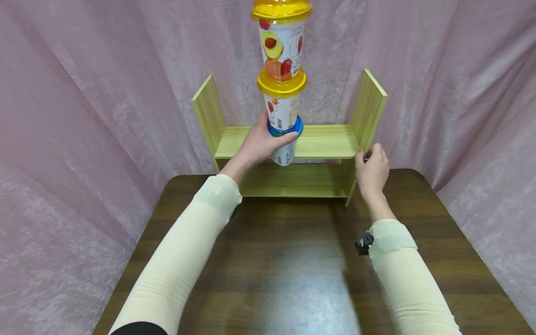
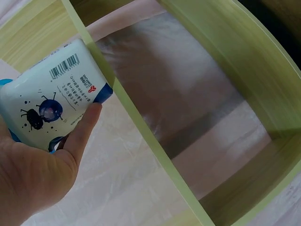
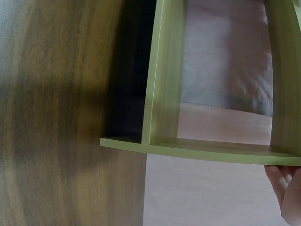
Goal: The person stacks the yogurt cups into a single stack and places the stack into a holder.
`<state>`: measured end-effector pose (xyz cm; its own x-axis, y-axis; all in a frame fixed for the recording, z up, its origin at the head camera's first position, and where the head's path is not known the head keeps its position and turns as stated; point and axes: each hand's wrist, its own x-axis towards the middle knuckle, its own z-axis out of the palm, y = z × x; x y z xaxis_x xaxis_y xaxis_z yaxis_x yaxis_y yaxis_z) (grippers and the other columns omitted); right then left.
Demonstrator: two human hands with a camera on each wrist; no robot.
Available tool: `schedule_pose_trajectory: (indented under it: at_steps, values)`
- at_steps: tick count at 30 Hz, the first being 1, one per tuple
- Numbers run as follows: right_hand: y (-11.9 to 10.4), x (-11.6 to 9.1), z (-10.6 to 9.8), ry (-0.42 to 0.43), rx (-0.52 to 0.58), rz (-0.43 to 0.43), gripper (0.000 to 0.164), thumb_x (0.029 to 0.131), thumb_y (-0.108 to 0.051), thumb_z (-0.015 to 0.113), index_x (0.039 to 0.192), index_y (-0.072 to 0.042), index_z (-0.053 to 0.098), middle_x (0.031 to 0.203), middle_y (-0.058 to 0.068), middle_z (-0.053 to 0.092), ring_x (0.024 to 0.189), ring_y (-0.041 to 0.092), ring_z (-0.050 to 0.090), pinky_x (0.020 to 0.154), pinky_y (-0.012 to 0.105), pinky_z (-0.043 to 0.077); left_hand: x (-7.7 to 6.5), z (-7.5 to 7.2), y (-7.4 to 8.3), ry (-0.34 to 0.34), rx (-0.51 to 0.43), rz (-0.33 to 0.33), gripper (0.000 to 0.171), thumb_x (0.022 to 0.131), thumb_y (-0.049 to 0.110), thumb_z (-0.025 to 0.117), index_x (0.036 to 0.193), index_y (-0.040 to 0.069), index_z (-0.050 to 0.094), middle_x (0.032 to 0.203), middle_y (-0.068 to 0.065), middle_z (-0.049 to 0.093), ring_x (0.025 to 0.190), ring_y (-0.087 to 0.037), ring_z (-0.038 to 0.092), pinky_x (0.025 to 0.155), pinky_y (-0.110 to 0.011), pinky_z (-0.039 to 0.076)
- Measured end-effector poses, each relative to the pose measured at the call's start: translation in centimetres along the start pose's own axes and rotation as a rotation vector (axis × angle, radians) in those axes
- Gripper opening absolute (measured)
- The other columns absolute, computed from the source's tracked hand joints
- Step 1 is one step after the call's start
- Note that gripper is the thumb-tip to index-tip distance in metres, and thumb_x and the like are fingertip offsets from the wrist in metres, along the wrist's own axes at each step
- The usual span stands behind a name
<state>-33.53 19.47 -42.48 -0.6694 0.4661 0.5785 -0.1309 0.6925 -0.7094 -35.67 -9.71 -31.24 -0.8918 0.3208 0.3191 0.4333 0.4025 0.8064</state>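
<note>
My left hand [image 1: 263, 139] grips the lowest cup [image 1: 285, 153] of an upright stack, near its blue lid. Barcode and blue drawings show on that cup's side in the left wrist view. Above it stand a yellow-lidded cup [image 1: 281, 109] and a larger fruit-printed cup [image 1: 282, 49] with a yellow lid. Another yellow piece is cut off by the head view's top edge. The stack's base overlaps the front edge of the upper board of a pale wooden shelf [image 1: 328, 142]. At the shelf's right side panel, my right hand [image 1: 372, 170] holds with bent fingers; its fingertips touch the outer face.
The shelf has two boards and raised side panels [image 1: 207, 114]. It stands toward the back of a dark brown wooden table [image 1: 268, 260]. Pink curtains [image 1: 104, 93] hang behind and on both sides.
</note>
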Motion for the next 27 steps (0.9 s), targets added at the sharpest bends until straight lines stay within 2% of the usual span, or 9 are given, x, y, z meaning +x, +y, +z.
schedule_pose_trajectory:
  at_steps: [15,27]
  values:
    - [0.0,0.3,-0.2,-0.001,-0.010,0.000,0.020,0.095,-0.015,0.057,0.089,0.003,0.050,0.084,0.020,0.054,0.084,0.049,0.058,0.076,0.060,0.044,1.1,0.2,-0.2,-0.024,-0.067,-0.016,0.091,0.085,0.045,0.081,0.153,0.024,0.024,0.146,0.002,0.046,0.127,-0.016,0.051,0.106,-0.046,0.044]
    - [0.1,0.5,-0.1,-0.004,-0.014,-0.001,0.020,0.096,-0.016,0.057,0.090,0.002,0.051,0.086,0.021,0.056,0.086,0.049,0.059,0.076,0.059,0.045,1.5,0.3,-0.4,-0.009,-0.047,-0.080,0.101,0.085,0.051,0.078,0.156,0.019,0.014,0.149,-0.003,0.040,0.130,-0.019,0.049,0.108,-0.045,0.043]
